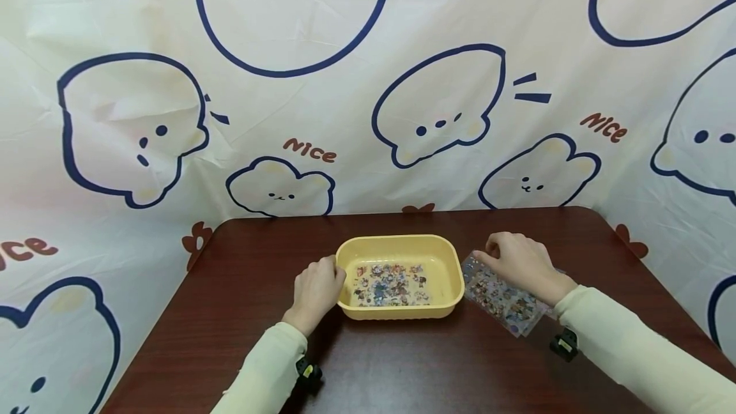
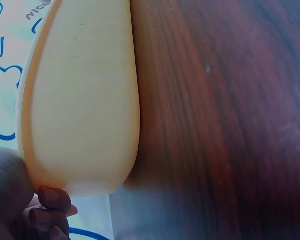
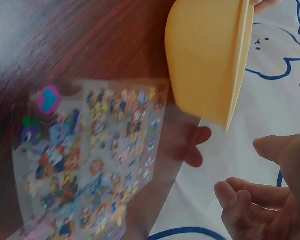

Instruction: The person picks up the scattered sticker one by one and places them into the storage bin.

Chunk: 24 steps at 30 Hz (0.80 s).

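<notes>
A yellow plastic basin (image 1: 400, 314) stands on the table, with a clear sheet of small cartoon stickers (image 1: 391, 286) lying inside. My left hand (image 1: 316, 292) grips the basin's left end at the rim; curled fingertips (image 2: 55, 199) show against its outer wall in the left wrist view. To the right of the basin, clear sheets of cartoon stickers (image 1: 503, 296) lie overlapping on the table. My right hand (image 1: 523, 262) hovers over these sheets, its thumb (image 3: 270, 149) apart from the loosely bent fingers and nothing between them.
The dark brown wooden table (image 1: 259, 254) has rounded far corners. A white cloth (image 1: 345, 114) printed with blue-outlined cartoon figures hangs behind it and at both sides. Black wrist cameras (image 1: 565, 344) sit on both sleeves.
</notes>
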Tool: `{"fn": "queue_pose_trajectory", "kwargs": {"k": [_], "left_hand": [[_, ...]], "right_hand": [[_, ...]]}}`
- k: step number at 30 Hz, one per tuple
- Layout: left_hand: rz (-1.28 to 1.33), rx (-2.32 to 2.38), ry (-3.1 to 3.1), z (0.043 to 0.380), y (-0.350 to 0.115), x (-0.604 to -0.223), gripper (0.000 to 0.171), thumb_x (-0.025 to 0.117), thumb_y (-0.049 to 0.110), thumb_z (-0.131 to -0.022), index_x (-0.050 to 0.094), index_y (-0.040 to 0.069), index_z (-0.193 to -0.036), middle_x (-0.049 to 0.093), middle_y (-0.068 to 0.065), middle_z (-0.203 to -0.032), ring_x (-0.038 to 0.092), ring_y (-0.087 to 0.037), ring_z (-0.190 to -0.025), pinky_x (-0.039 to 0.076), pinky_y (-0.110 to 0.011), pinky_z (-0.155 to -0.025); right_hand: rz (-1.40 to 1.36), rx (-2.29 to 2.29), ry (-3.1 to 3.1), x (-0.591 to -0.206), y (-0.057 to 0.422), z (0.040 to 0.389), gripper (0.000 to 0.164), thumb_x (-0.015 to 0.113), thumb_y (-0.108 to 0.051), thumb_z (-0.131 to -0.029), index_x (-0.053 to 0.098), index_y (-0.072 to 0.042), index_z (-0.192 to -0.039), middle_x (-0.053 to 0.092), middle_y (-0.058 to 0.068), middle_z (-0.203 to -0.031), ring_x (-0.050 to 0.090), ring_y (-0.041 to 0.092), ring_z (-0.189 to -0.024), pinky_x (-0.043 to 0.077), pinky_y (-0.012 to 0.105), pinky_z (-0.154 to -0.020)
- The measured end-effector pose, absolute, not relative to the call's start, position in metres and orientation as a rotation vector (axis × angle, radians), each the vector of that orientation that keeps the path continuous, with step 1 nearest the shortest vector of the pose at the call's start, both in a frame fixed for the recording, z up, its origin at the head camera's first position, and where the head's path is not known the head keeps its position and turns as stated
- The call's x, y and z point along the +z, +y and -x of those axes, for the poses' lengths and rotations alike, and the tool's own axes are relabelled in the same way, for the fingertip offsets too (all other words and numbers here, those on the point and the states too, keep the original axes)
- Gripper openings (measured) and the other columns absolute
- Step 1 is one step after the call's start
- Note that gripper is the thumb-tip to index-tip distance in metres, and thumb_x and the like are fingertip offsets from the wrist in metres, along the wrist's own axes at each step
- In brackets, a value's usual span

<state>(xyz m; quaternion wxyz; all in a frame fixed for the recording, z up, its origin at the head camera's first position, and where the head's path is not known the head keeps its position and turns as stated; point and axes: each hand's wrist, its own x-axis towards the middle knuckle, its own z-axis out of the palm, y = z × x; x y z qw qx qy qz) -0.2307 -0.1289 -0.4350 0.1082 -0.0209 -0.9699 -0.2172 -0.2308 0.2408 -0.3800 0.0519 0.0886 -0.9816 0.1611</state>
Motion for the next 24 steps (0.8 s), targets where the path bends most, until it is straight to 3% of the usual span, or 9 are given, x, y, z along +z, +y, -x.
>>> {"fn": "queue_pose_trajectory", "kwargs": {"k": [24], "left_hand": [[0.053,-0.635,-2.866,0.232,-0.129,-0.435,0.018,0.056,0.016,-0.094,0.059,0.012,-0.077,0.053,-0.002,-0.060,0.049,-0.016,-0.051,0.035,-0.031,-0.048]], "right_hand": [[-0.126,0.475,-3.168,-0.413,0.294,0.242,0.035,0.063,-0.038,-0.095,0.063,-0.009,-0.076,0.047,-0.002,-0.054,0.045,0.014,-0.048,0.029,0.028,-0.045]]}}
